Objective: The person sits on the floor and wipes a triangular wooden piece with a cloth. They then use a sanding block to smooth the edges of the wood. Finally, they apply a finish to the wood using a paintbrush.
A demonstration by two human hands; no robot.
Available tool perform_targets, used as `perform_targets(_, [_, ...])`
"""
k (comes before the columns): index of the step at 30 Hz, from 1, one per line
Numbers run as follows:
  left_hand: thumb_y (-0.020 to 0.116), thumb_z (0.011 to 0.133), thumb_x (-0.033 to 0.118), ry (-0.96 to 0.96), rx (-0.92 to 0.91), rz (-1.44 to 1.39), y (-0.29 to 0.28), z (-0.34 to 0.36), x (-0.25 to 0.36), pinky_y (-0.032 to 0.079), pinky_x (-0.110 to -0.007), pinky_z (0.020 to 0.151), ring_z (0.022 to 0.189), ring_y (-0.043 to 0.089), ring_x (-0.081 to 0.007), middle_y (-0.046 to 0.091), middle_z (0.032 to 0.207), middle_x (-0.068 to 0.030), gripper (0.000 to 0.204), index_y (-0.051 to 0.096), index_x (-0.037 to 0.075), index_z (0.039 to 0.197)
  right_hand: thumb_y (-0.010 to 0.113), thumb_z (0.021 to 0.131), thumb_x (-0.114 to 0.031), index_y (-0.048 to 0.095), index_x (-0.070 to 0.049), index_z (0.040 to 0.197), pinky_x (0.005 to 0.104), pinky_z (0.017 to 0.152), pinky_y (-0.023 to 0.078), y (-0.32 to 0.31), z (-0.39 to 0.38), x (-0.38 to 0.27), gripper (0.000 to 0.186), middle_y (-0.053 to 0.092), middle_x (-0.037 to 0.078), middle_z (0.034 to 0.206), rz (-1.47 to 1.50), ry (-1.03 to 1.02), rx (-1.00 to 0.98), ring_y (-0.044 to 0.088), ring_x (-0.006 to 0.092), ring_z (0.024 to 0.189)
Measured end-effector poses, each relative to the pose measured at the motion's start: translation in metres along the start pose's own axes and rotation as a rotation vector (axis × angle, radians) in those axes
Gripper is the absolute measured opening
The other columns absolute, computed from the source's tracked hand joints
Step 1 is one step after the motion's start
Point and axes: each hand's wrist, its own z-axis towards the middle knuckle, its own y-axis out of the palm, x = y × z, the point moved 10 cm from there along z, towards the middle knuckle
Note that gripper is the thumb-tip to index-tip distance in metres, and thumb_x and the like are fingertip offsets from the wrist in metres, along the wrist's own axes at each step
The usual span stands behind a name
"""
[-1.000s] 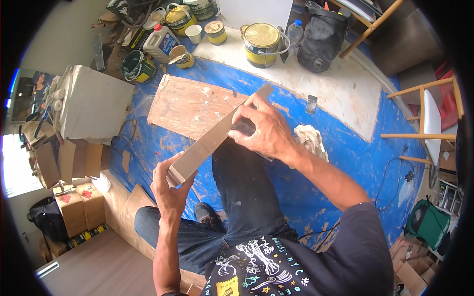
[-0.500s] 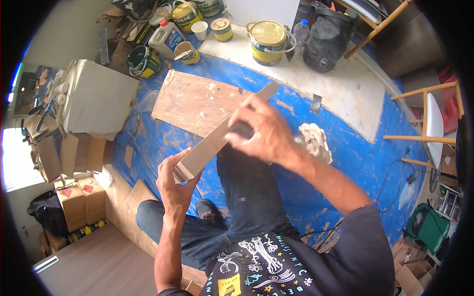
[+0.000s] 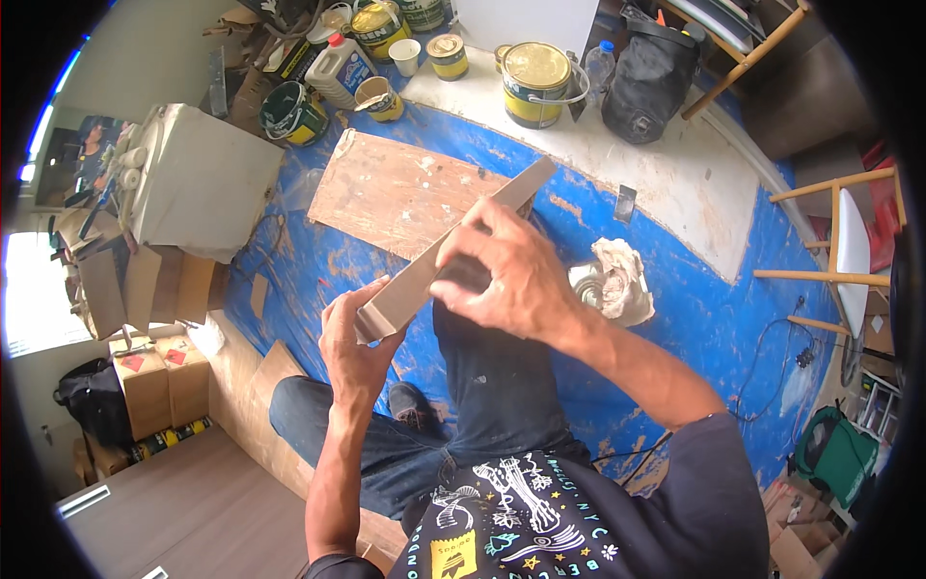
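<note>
A long, narrow wooden board slants up and to the right in front of me, held in the air above my leg. My left hand is closed round its near end, thumb on one side and fingers on the other. Along the board's middle, my right hand is curled over its edge. Between the right thumb and fingers is a dark piece that looks like sandpaper; the fingers hide much of it.
A stained plywood panel lies on the blue sheet beyond the board. To my right is a crumpled cloth. Paint cans and a black bag stand at the back. A wooden-legged chair is at far right.
My right hand has slid a little along the board toward my left hand. The left hand keeps its grip on the near end. The whole view has shifted slightly.
</note>
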Motion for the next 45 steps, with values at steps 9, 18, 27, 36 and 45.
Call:
perform_targets(9, [0.098, 0.073, 0.011, -0.031, -0.002, -0.006, 0.000, -0.003, 0.001, 0.057, -0.043, 0.094, 0.108, 0.073, -0.0305, 0.078, 0.113, -0.0115, 0.056, 0.071, 0.009, 0.122, 0.089, 0.079, -0.025, 0.074, -0.014, 0.096, 0.0449, 0.086, 0.057, 0.002, -0.002, -0.016, 0.025, 0.060, 0.008, 0.103, 0.055, -0.020, 0.006, 0.068, 0.0309, 0.097])
perform_targets(18, [0.098, 0.073, 0.010, -0.003, 0.001, -0.003, -0.001, -0.003, 0.003, 0.057, -0.044, 0.094, 0.110, 0.071, -0.0312, 0.078, 0.115, -0.0103, 0.055, 0.071, 0.010, 0.122, 0.088, 0.079, -0.026, 0.074, -0.012, 0.096, 0.0469, 0.088, 0.056, 0.003, -0.001, -0.008, 0.026, 0.060, 0.009, 0.104, 0.024, 0.036, -0.006, 0.066, 0.0322, 0.100])
perform_targets(27, [0.098, 0.073, 0.010, 0.011, 0.006, -0.013, 0.000, -0.003, 0.004, 0.057, -0.044, 0.095, 0.111, 0.071, -0.0316, 0.078, 0.116, -0.0101, 0.056, 0.071, 0.010, 0.122, 0.088, 0.078, -0.025, 0.074, -0.013, 0.096, 0.0474, 0.091, 0.054, -0.003, -0.004, 0.005, 0.026, 0.059, 0.009, 0.104, -0.050, 0.026, 0.049, 0.065, 0.0324, 0.103])
perform_targets(36, [0.097, 0.073, 0.011, 0.003, 0.001, -0.003, 0.000, -0.004, 0.005, 0.056, -0.044, 0.097, 0.110, 0.071, -0.0312, 0.079, 0.115, -0.0096, 0.055, 0.072, 0.011, 0.122, 0.089, 0.078, -0.025, 0.074, -0.015, 0.095, 0.0478, 0.091, 0.054, -0.006, -0.007, -0.009, 0.025, 0.058, 0.007, 0.103, -0.102, -0.030, 0.076, 0.065, 0.0300, 0.102])
perform_targets(45, [0.097, 0.073, 0.012, 0.015, -0.005, -0.016, 0.001, -0.003, 0.008, 0.055, -0.044, 0.097, 0.110, 0.069, -0.0309, 0.079, 0.115, -0.0086, 0.055, 0.074, 0.011, 0.123, 0.091, 0.077, -0.024, 0.074, -0.016, 0.094, 0.0451, 0.090, 0.054, -0.005, -0.008, -0.018, 0.025, 0.059, 0.006, 0.102, -0.059, -0.009, 0.068, 0.064, 0.0279, 0.102])
